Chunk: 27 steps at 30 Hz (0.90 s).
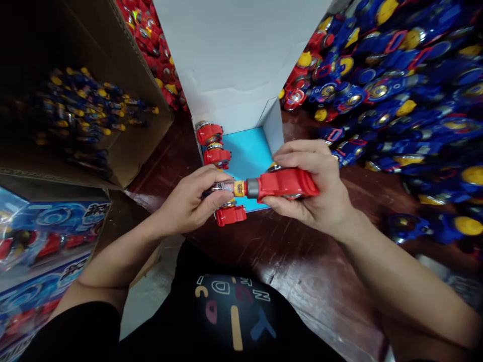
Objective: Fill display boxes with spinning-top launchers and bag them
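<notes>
My right hand (317,186) is closed round a red plastic toy (289,182) with a dark grey round nozzle pointing left. Between the thumb and fingers of my left hand (199,196) is a small printed toy tube (226,187) with a yellow end. The tube lies in line with the nozzle, its yellow end against it; how deep they join I cannot tell. Below both hands is an open white box (271,125) with a blue floor. Several red toys (217,157) stand along its left side, partly hidden by my left hand.
At the left, a cardboard box (128,156) holds many small tubes (83,105). Printed blister packs (49,221) are stacked below it. Blue toys (388,90) are heaped at the right, red toys (147,35) behind the white box. The dark red tabletop (241,251) is shiny.
</notes>
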Motion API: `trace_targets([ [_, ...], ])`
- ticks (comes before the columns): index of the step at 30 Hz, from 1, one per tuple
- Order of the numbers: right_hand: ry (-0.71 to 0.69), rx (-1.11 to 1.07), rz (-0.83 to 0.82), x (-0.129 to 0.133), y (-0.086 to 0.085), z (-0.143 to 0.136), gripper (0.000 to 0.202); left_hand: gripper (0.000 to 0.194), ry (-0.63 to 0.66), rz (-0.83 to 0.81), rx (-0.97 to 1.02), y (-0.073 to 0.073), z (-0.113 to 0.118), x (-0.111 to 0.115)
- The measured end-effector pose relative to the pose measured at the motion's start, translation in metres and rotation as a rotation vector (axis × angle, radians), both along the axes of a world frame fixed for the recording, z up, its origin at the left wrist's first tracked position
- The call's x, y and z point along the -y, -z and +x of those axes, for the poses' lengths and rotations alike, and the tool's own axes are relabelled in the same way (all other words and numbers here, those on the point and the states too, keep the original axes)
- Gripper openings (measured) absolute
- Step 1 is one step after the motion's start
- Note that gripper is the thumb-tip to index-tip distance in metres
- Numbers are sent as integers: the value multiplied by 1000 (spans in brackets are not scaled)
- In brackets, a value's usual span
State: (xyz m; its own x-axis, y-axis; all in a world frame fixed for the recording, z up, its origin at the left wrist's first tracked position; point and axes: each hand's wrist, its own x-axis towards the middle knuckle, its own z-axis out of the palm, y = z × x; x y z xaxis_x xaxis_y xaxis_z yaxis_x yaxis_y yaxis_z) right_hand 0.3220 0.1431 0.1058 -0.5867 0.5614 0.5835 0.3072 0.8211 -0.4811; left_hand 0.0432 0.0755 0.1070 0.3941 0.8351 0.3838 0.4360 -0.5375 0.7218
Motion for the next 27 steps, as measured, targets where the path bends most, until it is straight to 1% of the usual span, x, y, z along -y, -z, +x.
trace_targets([
  [2,38,2,-51,3,-2,-3,45,29,-78,153,-66,6,3,1],
  [3,37,3,-117,4,-2,-5,45,30,-110,257,-114,10,3,0],
  [4,17,5,-229,5,-1,-7,46,30,-131,377,-165,14,3,-1],
  [7,-97,-51,-729,8,3,-10,46,23,-136,713,-284,23,0,-7],
  [8,-118,-85,-875,9,4,-10,45,20,-129,790,-303,23,-2,-10],
  [9,-114,-117,-972,9,4,-10,43,19,-122,825,-316,22,-4,-12],
  [10,-89,-142,-1001,10,3,-9,42,22,-116,805,-322,20,-5,-14],
  [11,-48,-148,-971,9,2,-8,42,27,-112,729,-319,17,-6,-16],
  [14,99,-86,-724,7,-9,-2,45,45,-90,313,-250,4,-5,-22],
  [15,126,-48,-663,5,-13,0,46,49,-67,237,-229,1,-3,-23],
  [16,136,-9,-642,4,-18,2,45,47,-46,251,-224,-2,-1,-25],
  [17,132,25,-656,3,-22,4,45,41,-29,340,-236,-4,1,-26],
  [19,96,83,-734,0,-29,9,44,28,-15,630,-289,-4,5,-27],
  [20,84,104,-756,0,-32,13,43,29,-29,748,-322,-3,7,-26],
  [21,88,119,-742,0,-34,19,41,33,-49,806,-348,-1,9,-24],
  [22,111,131,-669,0,-35,26,38,37,-65,795,-360,2,9,-20],
  [23,152,155,-553,0,-35,35,36,42,-65,729,-362,7,9,-15],
  [25,239,259,-265,3,-33,56,38,59,-4,542,-347,19,8,-2],
  [26,259,348,-134,5,-30,67,40,62,38,455,-343,27,7,5],
  [27,259,452,-33,9,-27,77,41,59,74,397,-350,34,5,12],
])
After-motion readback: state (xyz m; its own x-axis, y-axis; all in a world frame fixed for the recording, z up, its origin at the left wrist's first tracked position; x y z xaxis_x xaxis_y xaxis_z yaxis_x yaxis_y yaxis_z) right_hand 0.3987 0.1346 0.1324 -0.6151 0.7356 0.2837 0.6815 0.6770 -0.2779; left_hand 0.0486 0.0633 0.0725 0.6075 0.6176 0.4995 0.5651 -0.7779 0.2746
